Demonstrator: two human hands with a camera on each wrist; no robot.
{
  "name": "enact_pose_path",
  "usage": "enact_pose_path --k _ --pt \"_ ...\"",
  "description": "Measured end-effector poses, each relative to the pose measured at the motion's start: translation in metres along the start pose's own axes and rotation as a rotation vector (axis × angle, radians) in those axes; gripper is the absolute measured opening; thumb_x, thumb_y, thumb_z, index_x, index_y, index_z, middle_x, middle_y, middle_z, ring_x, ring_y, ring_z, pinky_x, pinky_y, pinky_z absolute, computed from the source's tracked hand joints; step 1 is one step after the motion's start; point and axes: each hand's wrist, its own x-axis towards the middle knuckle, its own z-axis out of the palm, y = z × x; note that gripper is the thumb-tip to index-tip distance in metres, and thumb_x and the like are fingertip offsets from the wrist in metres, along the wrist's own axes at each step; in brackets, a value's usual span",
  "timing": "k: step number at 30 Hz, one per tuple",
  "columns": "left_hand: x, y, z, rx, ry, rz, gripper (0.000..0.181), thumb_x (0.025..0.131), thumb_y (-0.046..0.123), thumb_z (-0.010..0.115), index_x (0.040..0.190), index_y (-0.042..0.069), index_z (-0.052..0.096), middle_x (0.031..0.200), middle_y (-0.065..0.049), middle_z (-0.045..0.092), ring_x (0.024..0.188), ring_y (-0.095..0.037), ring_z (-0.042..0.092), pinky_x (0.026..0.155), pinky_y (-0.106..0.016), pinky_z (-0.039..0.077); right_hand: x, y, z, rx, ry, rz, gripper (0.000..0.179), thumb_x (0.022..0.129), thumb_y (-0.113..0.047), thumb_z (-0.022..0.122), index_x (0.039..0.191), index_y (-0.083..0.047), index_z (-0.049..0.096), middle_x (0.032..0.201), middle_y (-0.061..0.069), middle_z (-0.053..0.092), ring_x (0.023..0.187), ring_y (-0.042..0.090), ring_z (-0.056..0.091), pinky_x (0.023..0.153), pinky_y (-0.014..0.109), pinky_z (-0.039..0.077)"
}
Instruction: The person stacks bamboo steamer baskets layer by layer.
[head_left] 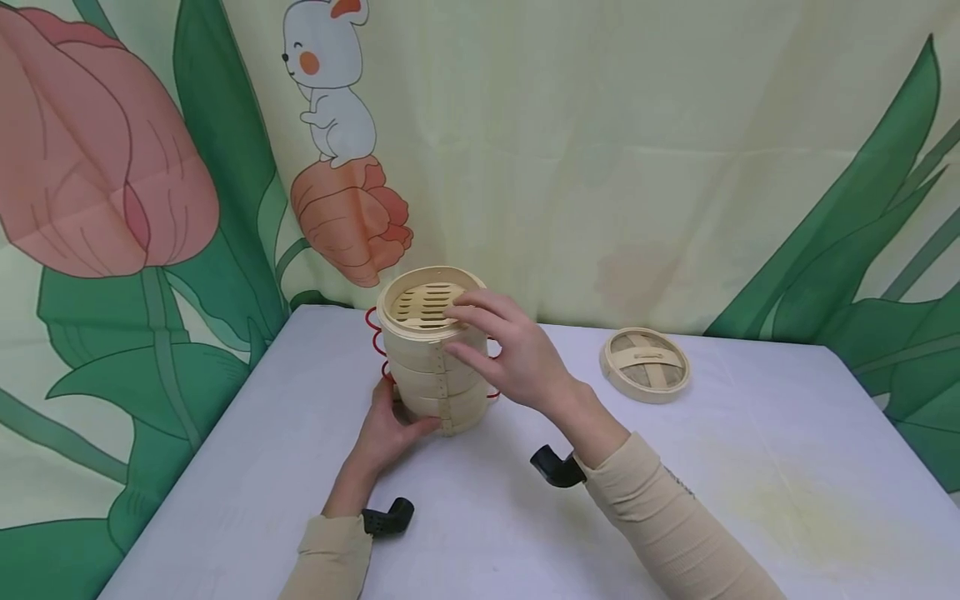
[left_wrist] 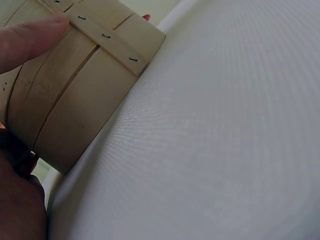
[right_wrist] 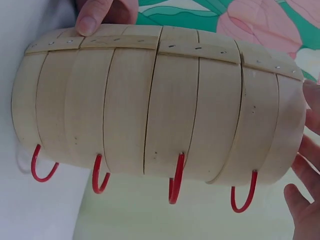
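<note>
Your left hand (head_left: pixel 387 435) grips the bamboo steamer stack (head_left: pixel 417 358) low, thumb on its front. Stack stands upright on the white table (head_left: pixel 750 475); probably light, stiff, not slippery, but tiers could shift. Take the walls or rims, not the red loops (right_wrist: pixel 254 182). Right hand (head_left: pixel 519 354): fingers spread at the top rim, contact unclear. Lid (head_left: pixel 647 367) lies right, farther back.

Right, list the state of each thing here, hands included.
Steamer stack: upright on the white tabletop, four tiers, top uncovered.
Lid: off, flat on the tabletop.
Red loops: attached, sticking out from the stack's sides.
Left hand: gripping the stack low down.
Right hand: partly open at the top rim, contact unclear.
Backdrop: hung, faintly creased.
</note>
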Motion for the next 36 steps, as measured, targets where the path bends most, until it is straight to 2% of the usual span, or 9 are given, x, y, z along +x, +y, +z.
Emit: enact_pose_path --k 13,22,31,36 --pt "-0.001 0.0 0.001 0.013 -0.002 -0.029 0.1 0.075 0.013 0.089 0.15 -0.005 0.025 0.151 -0.025 0.033 0.143 -0.04 0.028 0.116 -0.058 0.019 -0.003 0.003 -0.018 -0.024 0.036 0.033 0.039 0.084 -0.009 0.082 0.121 -0.002 0.069 0.125 0.013 0.062 0.12 0.026 0.055 0.096 0.034 0.046" --pt "-0.001 0.002 0.002 -0.007 -0.006 -0.045 0.102 0.074 0.012 0.09 0.151 -0.005 0.024 0.151 -0.025 0.034 0.144 -0.038 0.027 0.117 -0.055 0.017 -0.011 0.009 -0.034 -0.045 0.06 0.046 0.041 0.081 -0.005 0.083 0.12 -0.003 0.07 0.124 0.013 0.061 0.121 0.029 0.054 0.103 0.039 0.043" --pt "-0.001 0.0 0.003 0.033 0.016 -0.046 0.099 0.073 0.013 0.088 0.148 -0.007 0.026 0.147 -0.026 0.038 0.14 -0.041 0.033 0.114 -0.058 0.022 -0.028 0.021 -0.05 -0.066 0.091 0.072 0.042 0.081 -0.004 0.082 0.12 -0.002 0.07 0.124 0.015 0.062 0.12 0.03 0.054 0.102 0.037 0.042" --pt "-0.001 0.0 0.002 0.023 0.002 -0.058 0.1 0.075 0.013 0.089 0.149 -0.006 0.025 0.149 -0.025 0.036 0.141 -0.039 0.032 0.116 -0.055 0.021 -0.042 0.029 -0.061 -0.111 0.121 0.094 0.041 0.08 -0.002 0.082 0.12 -0.001 0.07 0.124 0.016 0.063 0.12 0.031 0.054 0.103 0.038 0.041"
